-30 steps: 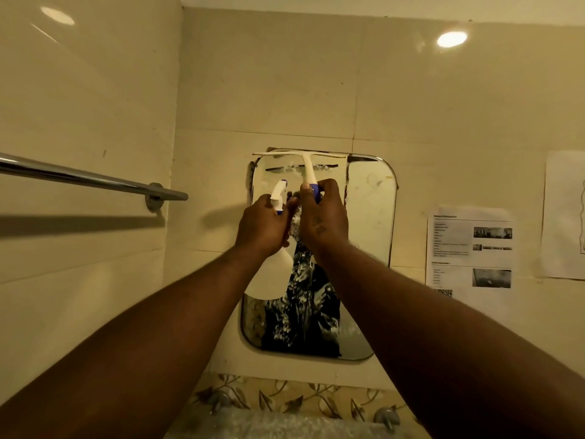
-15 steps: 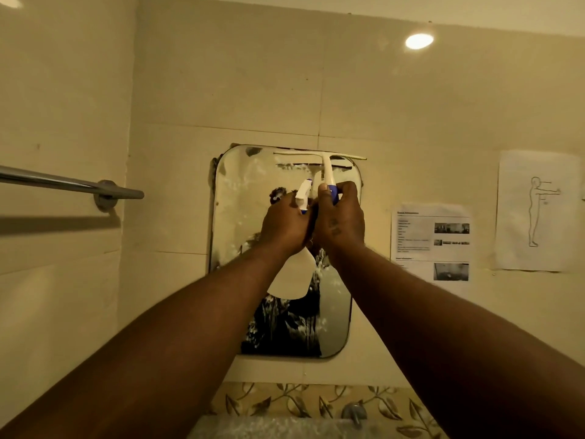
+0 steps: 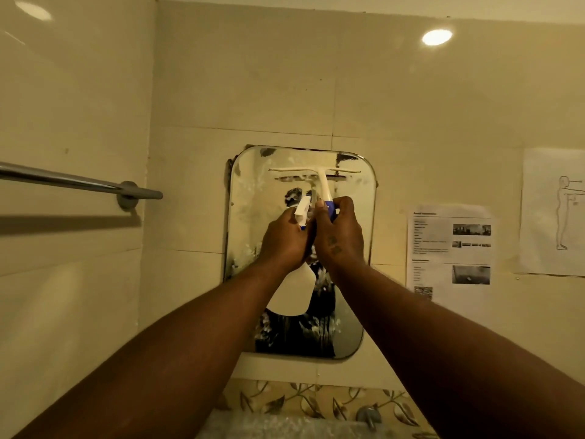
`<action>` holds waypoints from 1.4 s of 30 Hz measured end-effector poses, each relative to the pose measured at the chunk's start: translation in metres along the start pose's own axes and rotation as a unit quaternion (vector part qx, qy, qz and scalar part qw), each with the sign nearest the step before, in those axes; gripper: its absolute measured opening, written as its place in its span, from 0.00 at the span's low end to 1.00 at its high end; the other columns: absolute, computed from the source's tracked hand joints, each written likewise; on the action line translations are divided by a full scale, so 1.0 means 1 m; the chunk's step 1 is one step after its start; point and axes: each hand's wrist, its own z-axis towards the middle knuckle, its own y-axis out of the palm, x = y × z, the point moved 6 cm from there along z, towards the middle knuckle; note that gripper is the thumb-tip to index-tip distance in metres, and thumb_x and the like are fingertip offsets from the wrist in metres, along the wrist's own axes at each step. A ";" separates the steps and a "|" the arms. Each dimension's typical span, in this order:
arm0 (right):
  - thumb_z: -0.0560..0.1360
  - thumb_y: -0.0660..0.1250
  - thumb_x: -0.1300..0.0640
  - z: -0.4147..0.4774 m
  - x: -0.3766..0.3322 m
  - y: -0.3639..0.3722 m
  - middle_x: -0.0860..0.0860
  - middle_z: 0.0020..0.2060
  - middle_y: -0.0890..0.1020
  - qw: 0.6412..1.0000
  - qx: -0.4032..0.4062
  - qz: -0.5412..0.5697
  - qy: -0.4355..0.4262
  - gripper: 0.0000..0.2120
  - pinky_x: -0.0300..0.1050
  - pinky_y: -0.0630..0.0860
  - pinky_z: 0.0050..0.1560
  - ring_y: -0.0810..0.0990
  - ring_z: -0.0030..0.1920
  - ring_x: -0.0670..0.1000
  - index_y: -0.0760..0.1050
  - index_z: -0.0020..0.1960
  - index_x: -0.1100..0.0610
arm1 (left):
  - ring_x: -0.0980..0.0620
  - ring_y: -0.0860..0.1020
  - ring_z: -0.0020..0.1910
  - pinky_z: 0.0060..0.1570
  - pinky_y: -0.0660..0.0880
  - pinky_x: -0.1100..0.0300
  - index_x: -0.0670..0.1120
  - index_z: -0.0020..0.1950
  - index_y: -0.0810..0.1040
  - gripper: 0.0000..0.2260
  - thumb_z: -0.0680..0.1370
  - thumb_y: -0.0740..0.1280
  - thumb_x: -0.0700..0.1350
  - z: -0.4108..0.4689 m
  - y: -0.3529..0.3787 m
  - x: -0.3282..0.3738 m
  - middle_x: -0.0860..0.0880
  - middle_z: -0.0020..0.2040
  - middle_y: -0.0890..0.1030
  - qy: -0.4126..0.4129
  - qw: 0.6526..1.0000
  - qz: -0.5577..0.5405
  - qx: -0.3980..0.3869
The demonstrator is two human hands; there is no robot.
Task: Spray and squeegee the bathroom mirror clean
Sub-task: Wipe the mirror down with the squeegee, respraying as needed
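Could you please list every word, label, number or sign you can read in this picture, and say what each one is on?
No text can be read here.
Printed sheet on the wall: headings, text lines and small photos, all too blurred to read.
Paper with a figure drawing: an outline of a standing figure, no legible words.
Spray bottle in the left hand: no label visible.
Squeegee in the right hand: no marking visible.

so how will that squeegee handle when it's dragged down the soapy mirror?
The squeegee looks like thin plastic, so probably light and stiff. Foam streaks the mirror, so the blade should glide easily. Its handle, gripped by the right hand, may be slippery if wet.
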 end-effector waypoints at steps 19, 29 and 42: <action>0.82 0.54 0.40 -0.066 -0.011 0.093 0.52 0.48 0.82 0.999 -0.029 -0.030 -0.023 0.16 0.55 0.81 0.47 0.82 0.46 0.55 0.65 0.60 0.50 | 0.48 0.81 0.46 0.48 0.80 0.54 0.51 0.71 0.74 0.20 0.81 0.66 0.55 -0.034 -0.084 -0.069 0.48 0.54 0.84 -0.052 0.997 0.040 0.038; 0.82 0.55 0.41 -0.049 0.024 0.013 0.50 0.47 0.81 0.998 0.029 -0.058 0.009 0.14 0.50 0.78 0.44 0.81 0.45 0.54 0.66 0.60 0.49 | 0.45 0.81 0.54 0.47 0.74 0.58 0.51 0.71 0.75 0.18 0.81 0.67 0.53 -0.037 0.000 -0.036 0.49 0.54 0.81 -0.034 0.999 -0.022 -0.033; 0.82 0.56 0.41 -0.046 0.070 -0.049 0.46 0.42 0.80 0.998 0.035 -0.045 0.038 0.08 0.54 0.83 0.48 0.82 0.43 0.49 0.64 0.57 0.45 | 0.59 0.78 0.36 0.23 0.71 0.75 0.53 0.68 0.76 0.15 0.81 0.67 0.52 -0.062 0.073 -0.023 0.52 0.46 0.81 -0.032 0.991 -0.097 -0.084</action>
